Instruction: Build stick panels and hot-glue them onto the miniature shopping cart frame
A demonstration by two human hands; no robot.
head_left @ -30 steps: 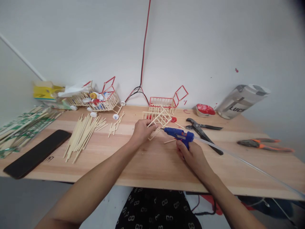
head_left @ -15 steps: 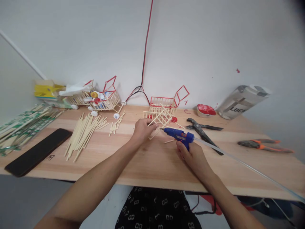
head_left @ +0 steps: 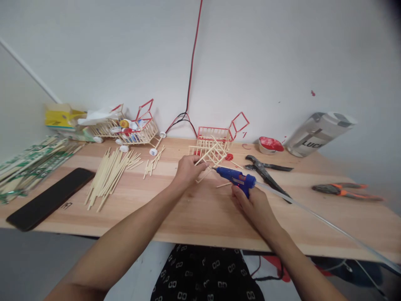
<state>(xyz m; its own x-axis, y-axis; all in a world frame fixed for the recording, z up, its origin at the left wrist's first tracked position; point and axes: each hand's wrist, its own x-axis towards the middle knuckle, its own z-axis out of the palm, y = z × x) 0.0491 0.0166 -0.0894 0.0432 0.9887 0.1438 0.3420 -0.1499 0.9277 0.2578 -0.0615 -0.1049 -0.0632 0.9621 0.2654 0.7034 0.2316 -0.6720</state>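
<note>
My left hand (head_left: 187, 170) is closed on a small lattice frame of pale wooden sticks (head_left: 210, 157), tilted up off the wooden table (head_left: 194, 209). My right hand (head_left: 255, 205) grips the handle of a blue glue gun (head_left: 236, 178); its nozzle points left at the frame's lower edge. A long clear glue stick (head_left: 316, 216) trails from the gun's back to the right. A loose stick (head_left: 223, 184) lies just below the nozzle.
Behind the frame stands a red-and-wood stick cart (head_left: 219, 136). Another cart with bottle caps (head_left: 131, 127) sits back left, beside loose sticks (head_left: 108, 175). A black phone (head_left: 46, 198) lies left. Black cutters (head_left: 265, 169), orange pliers (head_left: 346, 190), a red lid (head_left: 270, 144) and a grey bottle (head_left: 318, 131) lie right.
Almost nothing has changed. Both hands keep their hold; the glue gun has edged slightly up and right while the view shifted a little.
</note>
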